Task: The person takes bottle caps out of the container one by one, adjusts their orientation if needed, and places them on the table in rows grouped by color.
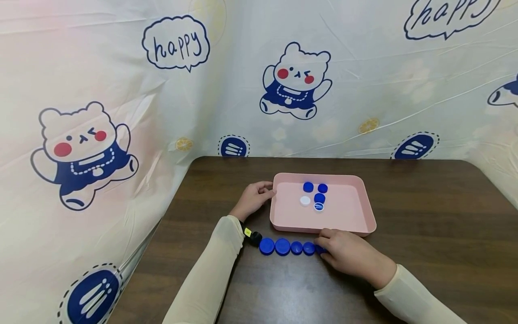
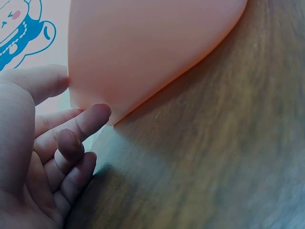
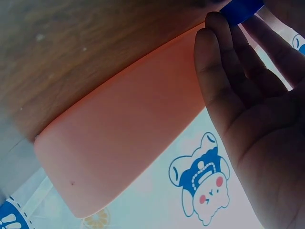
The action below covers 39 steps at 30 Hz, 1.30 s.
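Right of centre, the pink tray (image 1: pixel 348 209) stretches left-to-right; the left hand (image 1: pixel 252 200) grips its left edge, the right hand (image 1: pixel 353 253) pinches a blue cap (image 3: pixel 242 10).

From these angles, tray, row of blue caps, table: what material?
Pink tray: probably plastic, satin; smooth walls, rounded corners.
Blue caps: likely plastic, smooth, maybe slightly glossy; uniform solid color, raised rims.
Table: wood or wood-look laminate, low sheen; brown grain shows, can't tell which.
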{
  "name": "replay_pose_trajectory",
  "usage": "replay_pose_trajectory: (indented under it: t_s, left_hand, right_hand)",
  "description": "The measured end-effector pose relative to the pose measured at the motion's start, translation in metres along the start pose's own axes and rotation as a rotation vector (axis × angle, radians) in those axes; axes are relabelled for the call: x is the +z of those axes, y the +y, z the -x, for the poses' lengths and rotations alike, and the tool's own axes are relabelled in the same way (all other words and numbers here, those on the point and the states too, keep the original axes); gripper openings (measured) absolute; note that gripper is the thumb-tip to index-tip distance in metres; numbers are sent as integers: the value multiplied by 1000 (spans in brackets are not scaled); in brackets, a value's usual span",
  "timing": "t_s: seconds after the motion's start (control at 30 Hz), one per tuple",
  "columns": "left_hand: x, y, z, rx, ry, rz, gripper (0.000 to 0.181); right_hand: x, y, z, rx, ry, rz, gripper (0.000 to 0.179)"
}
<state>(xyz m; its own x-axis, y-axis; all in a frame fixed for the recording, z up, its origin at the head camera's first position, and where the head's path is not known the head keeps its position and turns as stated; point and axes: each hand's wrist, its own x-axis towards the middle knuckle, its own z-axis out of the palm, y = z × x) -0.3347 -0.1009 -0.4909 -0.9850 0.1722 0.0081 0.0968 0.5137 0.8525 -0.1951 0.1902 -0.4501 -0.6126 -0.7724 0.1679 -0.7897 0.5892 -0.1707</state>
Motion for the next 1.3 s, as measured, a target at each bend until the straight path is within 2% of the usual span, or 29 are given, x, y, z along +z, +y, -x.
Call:
replay_pose_trajectory:
  t_s: [0.43, 0.7, 1.3]
  left_hand:
    - [1, 0, 0, -6, 0, -10, 44]
    - [1, -2, -2, -19, -9, -10, 46]
    - [1, -2, -2, -18, -3, -17, 46]
  right_hand:
    - [2, 1, 1, -9, 11, 10, 22]
    - [2, 1, 2, 27, -35, 1, 29]
    - [1, 1, 2, 22, -42, 5, 31]
